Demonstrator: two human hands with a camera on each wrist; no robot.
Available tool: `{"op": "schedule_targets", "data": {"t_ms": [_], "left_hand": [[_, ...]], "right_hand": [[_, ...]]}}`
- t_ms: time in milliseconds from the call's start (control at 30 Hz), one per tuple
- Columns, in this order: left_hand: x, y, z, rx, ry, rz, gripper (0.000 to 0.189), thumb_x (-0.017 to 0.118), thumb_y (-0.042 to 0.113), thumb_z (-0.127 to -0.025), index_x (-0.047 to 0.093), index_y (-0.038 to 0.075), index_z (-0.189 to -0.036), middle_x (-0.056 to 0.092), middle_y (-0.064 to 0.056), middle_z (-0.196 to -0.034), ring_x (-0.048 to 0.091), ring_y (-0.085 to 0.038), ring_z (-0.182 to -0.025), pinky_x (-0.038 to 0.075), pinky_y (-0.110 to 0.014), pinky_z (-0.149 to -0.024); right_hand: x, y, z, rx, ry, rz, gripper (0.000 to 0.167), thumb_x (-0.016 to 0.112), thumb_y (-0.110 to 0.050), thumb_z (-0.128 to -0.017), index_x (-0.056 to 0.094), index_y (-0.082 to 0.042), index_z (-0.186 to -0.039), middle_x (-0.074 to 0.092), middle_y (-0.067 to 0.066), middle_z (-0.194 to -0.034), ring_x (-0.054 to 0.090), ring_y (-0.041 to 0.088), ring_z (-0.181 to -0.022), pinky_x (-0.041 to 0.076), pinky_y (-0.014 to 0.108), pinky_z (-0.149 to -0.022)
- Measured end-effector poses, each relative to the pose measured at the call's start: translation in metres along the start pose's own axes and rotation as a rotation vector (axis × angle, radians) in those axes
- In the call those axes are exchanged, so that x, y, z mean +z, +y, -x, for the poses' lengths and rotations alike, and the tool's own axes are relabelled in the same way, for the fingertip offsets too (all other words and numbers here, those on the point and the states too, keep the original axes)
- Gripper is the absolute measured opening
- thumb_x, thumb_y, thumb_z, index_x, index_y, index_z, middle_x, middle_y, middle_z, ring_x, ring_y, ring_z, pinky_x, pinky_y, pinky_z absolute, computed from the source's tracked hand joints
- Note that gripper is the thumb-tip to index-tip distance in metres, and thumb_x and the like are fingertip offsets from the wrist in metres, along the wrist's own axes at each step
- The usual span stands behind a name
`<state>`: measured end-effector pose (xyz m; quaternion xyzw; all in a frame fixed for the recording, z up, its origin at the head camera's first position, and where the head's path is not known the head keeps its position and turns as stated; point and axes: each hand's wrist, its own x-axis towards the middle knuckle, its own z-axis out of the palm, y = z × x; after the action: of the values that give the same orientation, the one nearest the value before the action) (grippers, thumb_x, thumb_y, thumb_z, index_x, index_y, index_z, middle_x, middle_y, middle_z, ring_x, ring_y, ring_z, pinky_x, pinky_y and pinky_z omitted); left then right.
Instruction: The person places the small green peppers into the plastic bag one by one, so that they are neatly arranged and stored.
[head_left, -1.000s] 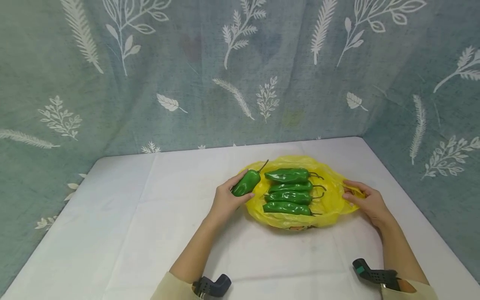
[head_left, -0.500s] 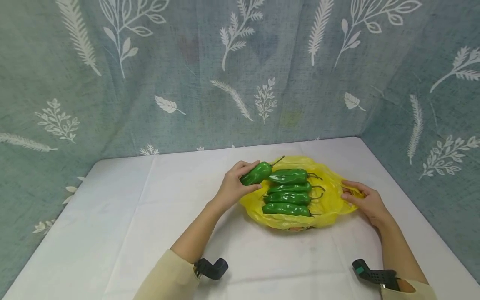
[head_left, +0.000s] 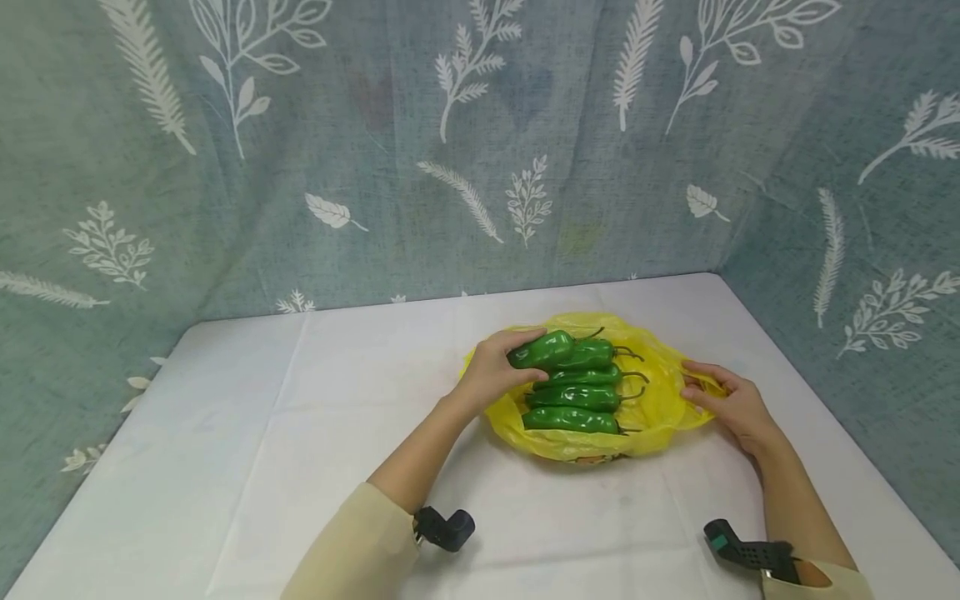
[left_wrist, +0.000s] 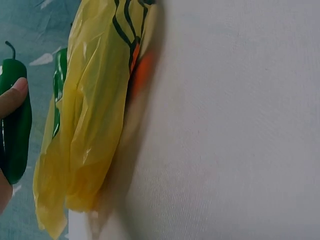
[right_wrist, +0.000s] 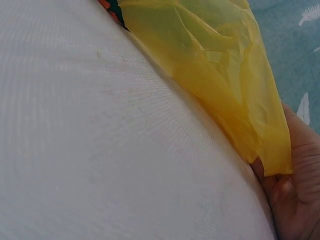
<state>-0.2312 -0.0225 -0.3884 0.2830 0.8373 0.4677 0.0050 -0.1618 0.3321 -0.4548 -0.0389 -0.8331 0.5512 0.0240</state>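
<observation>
My left hand (head_left: 491,368) grips a green chili pepper (head_left: 542,350) over the left part of a yellow plastic bag (head_left: 663,412). The held pepper, stem pointing right, overlaps the rearmost of several green peppers (head_left: 576,397) lying in a row on the bag. In the left wrist view the thumb presses on the pepper (left_wrist: 17,130), which appears apart from the bag (left_wrist: 95,115). At the bag's right end, my right hand (head_left: 742,410) holds the gathered plastic. The right wrist view shows the bag (right_wrist: 215,85) reaching into that hand (right_wrist: 305,190); some fingers are hidden behind it.
A white cloth (head_left: 360,400) covers the table. Green-grey fabric with white leaf prints (head_left: 375,150) hangs behind and along the sides. Something orange and dark (head_left: 596,458) shows under the bag's front edge. Each wrist wears a black camera mount (head_left: 446,529).
My left hand has carried the pepper rightward from the bag's left edge to over the row's rear end. The right hand and the bag's right end have stayed in place.
</observation>
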Motion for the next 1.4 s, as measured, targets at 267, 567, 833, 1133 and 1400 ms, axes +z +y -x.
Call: {"op": "schedule_targets", "data": {"t_ms": [267,567,833,1133,1400], "left_hand": [[0.014,0.001,-0.009,0.022,-0.097,-0.083,0.066,0.080,0.018,-0.075,0.053,0.010,-0.135,0.057,-0.009,-0.131,0.050,-0.026,-0.123,0.040,-0.039,-0.104],[0.030,0.002,-0.016,0.034,-0.096,-0.052,0.057,0.081,0.012,-0.073,0.059,0.005,-0.125,0.059,-0.008,-0.125,0.054,-0.022,-0.117,0.043,-0.032,-0.101],[0.038,-0.003,-0.019,0.024,-0.088,-0.094,0.053,0.081,0.017,-0.074,0.062,0.010,-0.122,0.061,-0.005,-0.125,0.053,-0.021,-0.120,0.041,-0.031,-0.103],[0.044,-0.005,-0.019,0.013,-0.114,-0.201,0.055,0.081,0.024,-0.075,0.061,0.012,-0.124,0.060,-0.004,-0.126,0.051,-0.021,-0.120,0.040,-0.032,-0.104],[0.043,-0.003,-0.018,0.009,-0.125,-0.204,0.055,0.079,0.023,-0.077,0.059,0.014,-0.128,0.058,-0.003,-0.129,0.049,-0.021,-0.123,0.039,-0.033,-0.105]], "right_hand": [[0.000,0.000,-0.001,0.000,-0.002,0.021,0.064,0.067,-0.036,-0.087,0.046,-0.003,-0.138,0.041,0.012,-0.142,0.039,-0.009,-0.106,0.038,0.000,-0.084],[0.001,0.002,-0.001,0.031,-0.003,0.029,0.068,0.068,-0.038,-0.086,0.045,-0.002,-0.138,0.037,0.018,-0.146,0.039,-0.007,-0.108,0.037,0.000,-0.084],[0.002,0.001,-0.001,0.006,0.003,0.043,0.066,0.067,-0.037,-0.086,0.046,-0.001,-0.138,0.038,0.019,-0.145,0.039,-0.009,-0.107,0.038,0.000,-0.083],[0.002,0.000,0.000,0.004,0.005,0.037,0.066,0.068,-0.036,-0.086,0.046,-0.001,-0.137,0.040,0.016,-0.143,0.038,-0.010,-0.106,0.036,0.000,-0.083],[0.001,-0.001,0.001,0.005,0.006,0.029,0.066,0.068,-0.037,-0.086,0.046,-0.002,-0.137,0.044,0.010,-0.140,0.040,-0.009,-0.105,0.036,-0.001,-0.083]]}}
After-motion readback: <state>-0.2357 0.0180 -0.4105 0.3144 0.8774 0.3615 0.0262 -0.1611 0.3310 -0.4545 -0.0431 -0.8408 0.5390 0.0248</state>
